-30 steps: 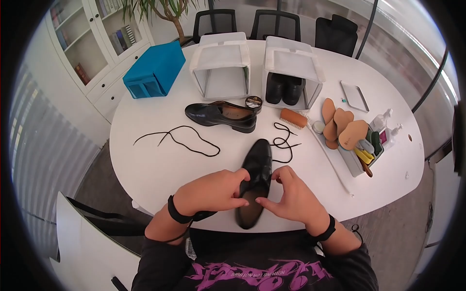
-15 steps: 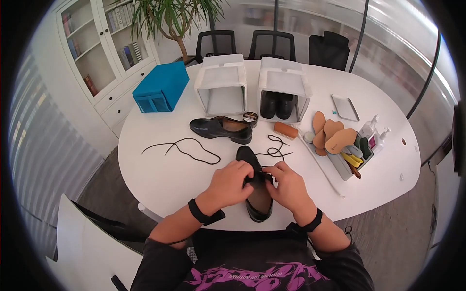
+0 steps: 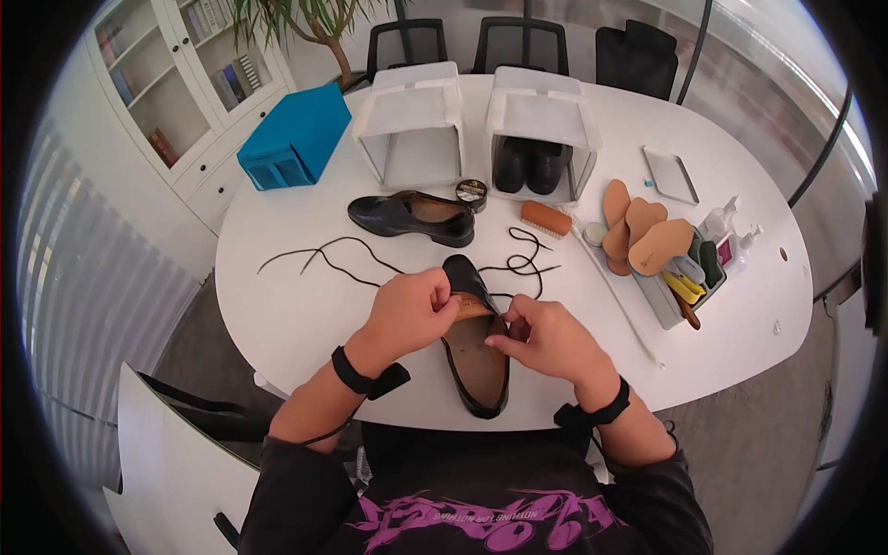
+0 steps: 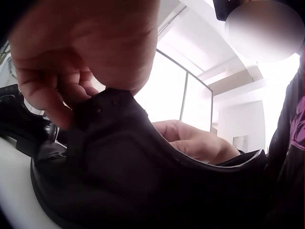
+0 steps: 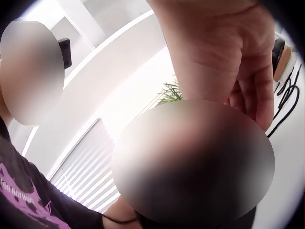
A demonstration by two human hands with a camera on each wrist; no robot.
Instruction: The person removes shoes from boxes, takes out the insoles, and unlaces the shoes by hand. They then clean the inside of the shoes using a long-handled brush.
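Note:
A black leather dress shoe (image 3: 462,269) lies toe-away near the table's front edge, with its tan inner lining showing at the spread opening. My left hand (image 3: 409,310) pinches the shoe's left eyelet flap (image 4: 107,107) between thumb and fingers; two empty lace holes show there. On the other side, my right hand (image 3: 557,340) grips the right edge of the opening, fingers outside and thumb toward the inside. Its fingertips are blurred in the right wrist view. A loose black lace (image 3: 529,268) lies beyond the right hand, and another lace (image 3: 324,248) beyond the left.
A second black shoe (image 3: 407,220) lies behind, beside a round polish tin (image 3: 472,192) and a brush (image 3: 546,218). Two white boxes (image 3: 407,109) stand at the back, one holding black shoes, with a blue box (image 3: 296,139) left. Tan insoles (image 3: 661,248) top a grey caddy (image 3: 659,303) at right.
The shoe's opening has been spread, so the tan lining now shows. My left hand has shifted forward and left with the flap. The head view dipped up and back down.

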